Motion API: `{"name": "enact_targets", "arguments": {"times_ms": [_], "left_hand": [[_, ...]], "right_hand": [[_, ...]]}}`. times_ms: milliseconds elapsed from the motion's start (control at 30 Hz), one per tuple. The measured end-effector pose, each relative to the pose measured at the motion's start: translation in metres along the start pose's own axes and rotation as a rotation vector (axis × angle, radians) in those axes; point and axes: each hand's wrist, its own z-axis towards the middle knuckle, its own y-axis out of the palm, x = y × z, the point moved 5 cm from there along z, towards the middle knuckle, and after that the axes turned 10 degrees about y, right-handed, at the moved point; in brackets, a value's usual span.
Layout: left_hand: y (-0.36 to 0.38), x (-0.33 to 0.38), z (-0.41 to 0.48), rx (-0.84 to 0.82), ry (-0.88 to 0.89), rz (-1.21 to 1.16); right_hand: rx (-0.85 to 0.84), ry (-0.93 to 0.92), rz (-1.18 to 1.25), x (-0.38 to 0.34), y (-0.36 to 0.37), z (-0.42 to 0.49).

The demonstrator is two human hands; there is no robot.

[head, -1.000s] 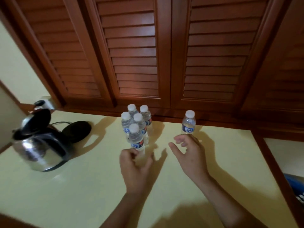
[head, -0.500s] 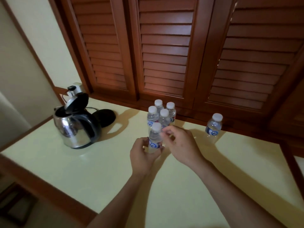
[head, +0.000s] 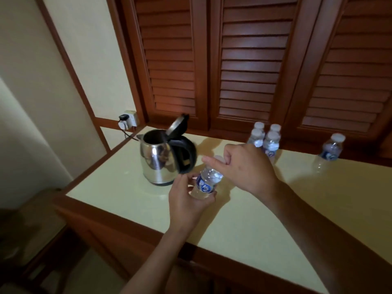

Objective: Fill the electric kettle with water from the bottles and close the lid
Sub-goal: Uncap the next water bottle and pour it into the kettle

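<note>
Right hand (head: 246, 170) pinched the cap (head: 220, 159); left hand (head: 186, 200) gripped the held bottle (head: 206, 183) low down. Cream-topped table (head: 254, 230) bore the kettle (head: 157, 162), lid (head: 178, 127) raised, just left of both hands. Held bottle was tilted, just beside the kettle.

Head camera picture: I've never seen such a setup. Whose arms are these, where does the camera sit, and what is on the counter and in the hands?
No machine here: a person wears one camera on the head, looking forward and down, so the arms reaching in from below are their own. The left hand holds a small water bottle by its lower part, and the right hand pinches its white cap. On the pale counter stands a steel electric kettle with its lid tipped open. Behind the hands stand four more bottles in a cluster, and a single bottle stands apart at the right. All show white caps on.
</note>
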Motion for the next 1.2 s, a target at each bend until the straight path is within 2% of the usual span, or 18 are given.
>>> {"name": "enact_targets", "arguments": {"times_ms": [167, 267, 400, 500, 633, 767, 800, 900, 967, 1100, 1200], "left_hand": [[-0.072, -0.029, -0.004, -0.117, -0.033, -0.007], [-0.102, -0.041, -0.006, -0.170, -0.104, -0.096], [-0.128, -0.056, -0.005, -0.210, -0.142, -0.131], [-0.139, -0.067, -0.003, -0.177, -0.141, -0.100], [-0.142, -0.077, 0.003, -0.166, -0.104, -0.083], [-0.140, -0.090, 0.003, -0.199, -0.077, -0.084], [-0.139, -0.093, 0.003, -0.207, -0.078, -0.091], [-0.138, -0.103, 0.006, -0.223, -0.093, -0.121], [-0.140, -0.109, 0.010, -0.212, -0.121, -0.147], [-0.146, -0.122, 0.019, -0.204, -0.160, -0.195], [-0.149, -0.127, 0.031, -0.202, -0.179, -0.223]], "right_hand": [[-0.098, -0.136, 0.050, -0.069, 0.028, -0.013], [-0.235, -0.250, 0.123, -0.102, 0.036, -0.020], [-0.426, -0.279, 0.177, -0.128, 0.044, -0.019], [-0.376, -0.221, 0.159, -0.141, 0.048, -0.016], [-0.251, -0.144, -0.015, -0.150, 0.063, -0.011], [-0.145, -0.361, 0.028, -0.156, 0.078, -0.016], [-0.173, -0.368, 0.047, -0.156, 0.081, -0.016], [-0.343, -0.243, 0.132, -0.147, 0.088, -0.008], [-0.327, -0.161, 0.194, -0.133, 0.088, -0.004], [-0.161, 0.106, 0.284, -0.086, 0.110, -0.009], [-0.225, 0.268, 0.176, -0.046, 0.158, -0.027]]}}
